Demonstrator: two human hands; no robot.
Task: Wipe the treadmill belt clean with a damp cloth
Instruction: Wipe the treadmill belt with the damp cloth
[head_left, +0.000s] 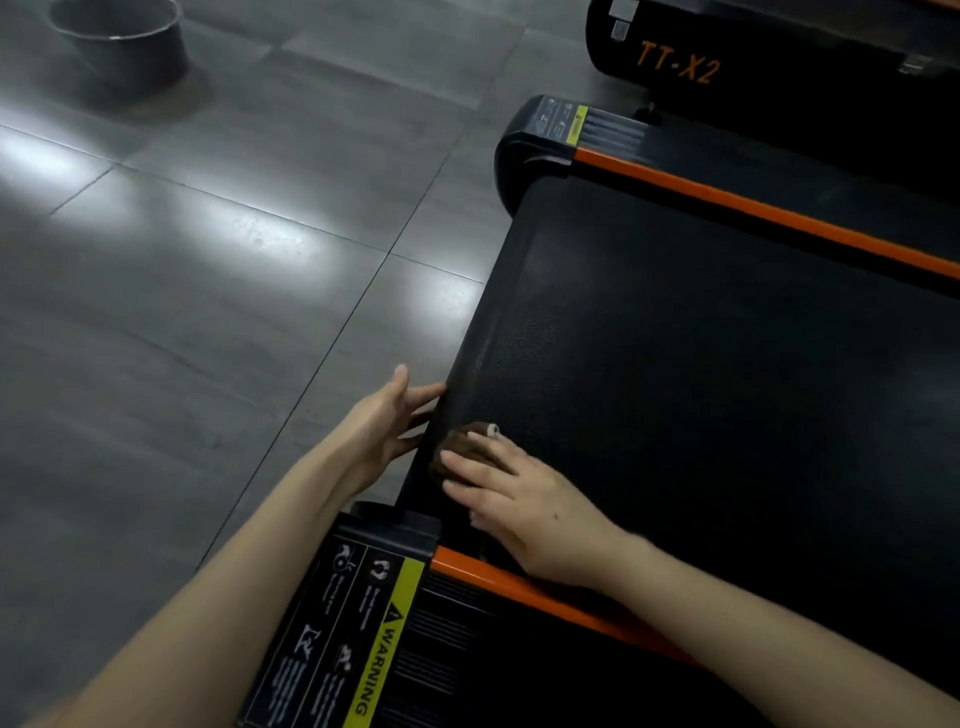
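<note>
The black textured treadmill belt (701, 338) fills the right half of the view, its rear end facing the floor. A small dark brown cloth (457, 449) lies on the belt's near rear corner. My right hand (524, 504) presses flat on the cloth with straight fingers; one fingertip carries a pale wrap. My left hand (384, 421) sits at the belt's rear edge, its fingers extended against and under the end of the belt.
Orange side rails (779, 213) border the belt, with black end caps and a yellow WARNING label (384, 649) near me. A grey bucket (122, 39) stands on the grey tiled floor (208, 286) at the far left. Another black machine marked TT-X2 (675, 65) stands beyond.
</note>
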